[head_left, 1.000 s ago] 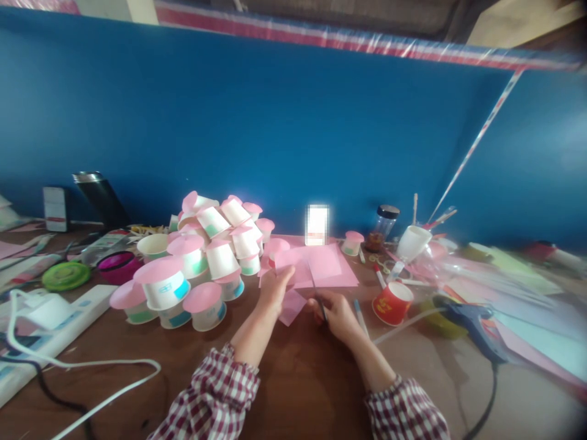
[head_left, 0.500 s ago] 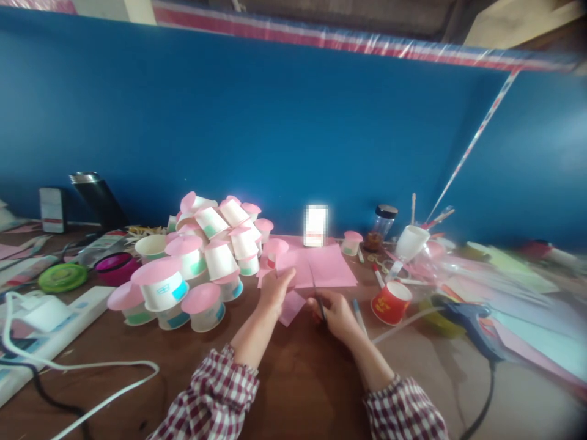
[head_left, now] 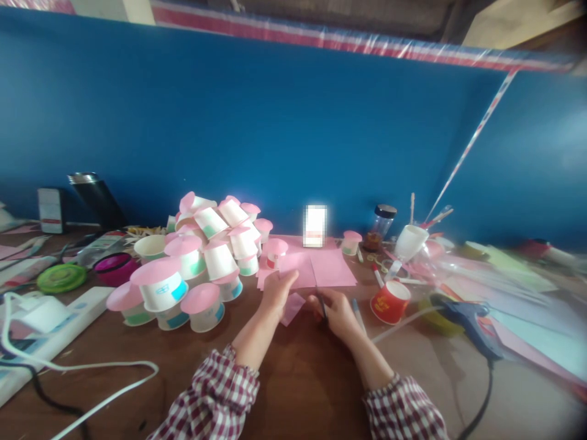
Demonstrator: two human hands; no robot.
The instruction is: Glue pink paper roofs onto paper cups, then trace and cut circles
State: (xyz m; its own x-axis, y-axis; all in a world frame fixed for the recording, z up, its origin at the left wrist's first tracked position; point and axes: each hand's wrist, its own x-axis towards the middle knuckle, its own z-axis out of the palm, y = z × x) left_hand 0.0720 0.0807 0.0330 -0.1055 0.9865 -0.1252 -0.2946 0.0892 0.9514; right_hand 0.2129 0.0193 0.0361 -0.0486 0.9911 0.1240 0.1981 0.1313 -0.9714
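Note:
My left hand (head_left: 277, 294) grips the near left edge of a pink paper sheet (head_left: 296, 269), thumb on top. In my right hand (head_left: 338, 310) is a pair of scissors (head_left: 322, 300), the fingers curled round its handles and its blades pointing away from me at the sheet's near edge. A thin line, apparently a cut, runs up the sheet from the blades. Between my hands a small pink paper piece (head_left: 292, 307) lies on the brown table (head_left: 298, 379). More pink paper lies beneath the held sheet.
Paper cups with pink tops (head_left: 202, 256) are piled on the left, near a power strip (head_left: 59, 339). On the right are a red paper cup (head_left: 391, 302), a glue gun (head_left: 477, 321) and a pen (head_left: 359, 315). A blue partition (head_left: 275, 122) stands behind.
The scissors have drawn back slightly toward me, and a longer line shows in the sheet ahead of them. My left hand keeps hold of the paper, almost unmoved.

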